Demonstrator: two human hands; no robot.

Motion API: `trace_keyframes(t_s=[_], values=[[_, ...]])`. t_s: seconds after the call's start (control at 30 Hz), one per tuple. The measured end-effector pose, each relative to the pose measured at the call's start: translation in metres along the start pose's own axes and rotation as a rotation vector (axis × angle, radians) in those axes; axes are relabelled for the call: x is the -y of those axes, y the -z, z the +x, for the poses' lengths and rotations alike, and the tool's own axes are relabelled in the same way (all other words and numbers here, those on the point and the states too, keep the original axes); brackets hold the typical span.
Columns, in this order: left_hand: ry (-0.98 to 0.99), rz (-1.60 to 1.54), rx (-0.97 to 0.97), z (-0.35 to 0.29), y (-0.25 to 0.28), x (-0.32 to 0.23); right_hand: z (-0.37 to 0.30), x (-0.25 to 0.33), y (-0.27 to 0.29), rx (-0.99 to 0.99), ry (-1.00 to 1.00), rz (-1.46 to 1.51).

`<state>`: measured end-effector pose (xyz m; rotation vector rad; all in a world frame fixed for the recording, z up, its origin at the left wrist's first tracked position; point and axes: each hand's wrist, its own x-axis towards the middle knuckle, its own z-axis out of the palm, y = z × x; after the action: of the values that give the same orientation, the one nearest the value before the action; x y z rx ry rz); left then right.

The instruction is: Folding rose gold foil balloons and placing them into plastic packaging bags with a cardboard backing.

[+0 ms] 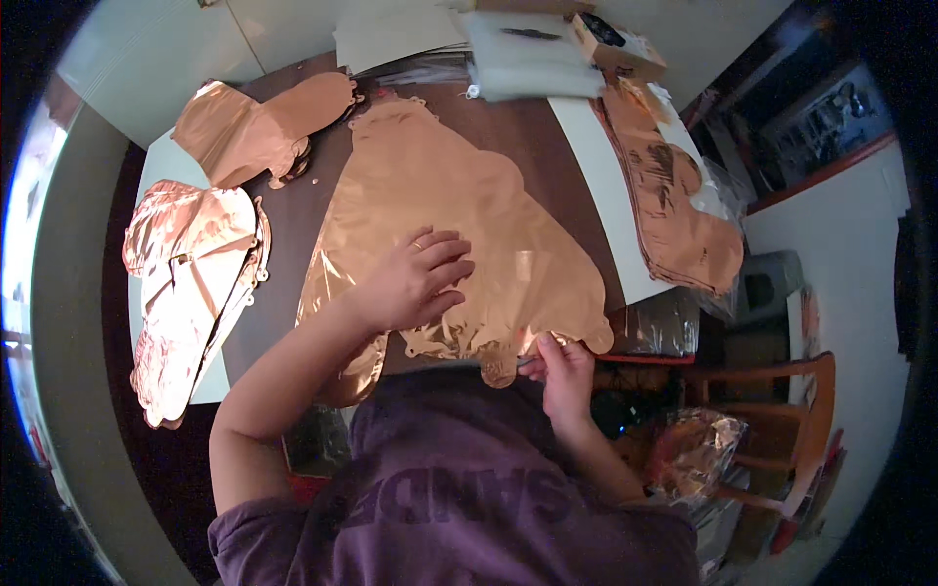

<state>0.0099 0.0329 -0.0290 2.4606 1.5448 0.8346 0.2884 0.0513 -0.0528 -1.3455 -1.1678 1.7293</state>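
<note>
A large flat rose-gold foil balloon (420, 176), uninflated, lies across the brown tabletop in front of me. It is narrow at the far end and wide near me, with small tabs along its edge. My left hand (420, 278) is over the balloon's lower middle, palm down, fingers spread and holding nothing; a ring is on one finger. At the near right edge, my right hand (564, 376) pinches the foil between thumb and fingers, beside a rounded tab (498, 365) that hangs over the table's edge. My right fingertips are partly hidden.
Folded foil balloons lie in piles at the far left (264, 127), near left (191, 283) and right (674, 205). White sheets (396, 34), a translucent plastic pack (532, 59) and a cardboard box (620, 49) stand at the back. A wooden chair (821, 420) is at the right.
</note>
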Motion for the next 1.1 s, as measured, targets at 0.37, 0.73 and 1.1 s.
trace_keyframes(t_s=[0.37,0.73,1.1], values=[[0.044,-0.013,-0.009,-0.004,-0.003,0.001,-0.007,0.021,-0.006,-0.011,0.056,-0.096],[0.023,0.045,-0.033,0.007,0.002,0.002,0.007,0.027,-0.001,-0.012,0.090,-0.122],[0.131,0.056,0.065,0.005,-0.006,-0.002,-0.002,0.038,-0.013,-0.156,0.500,-0.501]])
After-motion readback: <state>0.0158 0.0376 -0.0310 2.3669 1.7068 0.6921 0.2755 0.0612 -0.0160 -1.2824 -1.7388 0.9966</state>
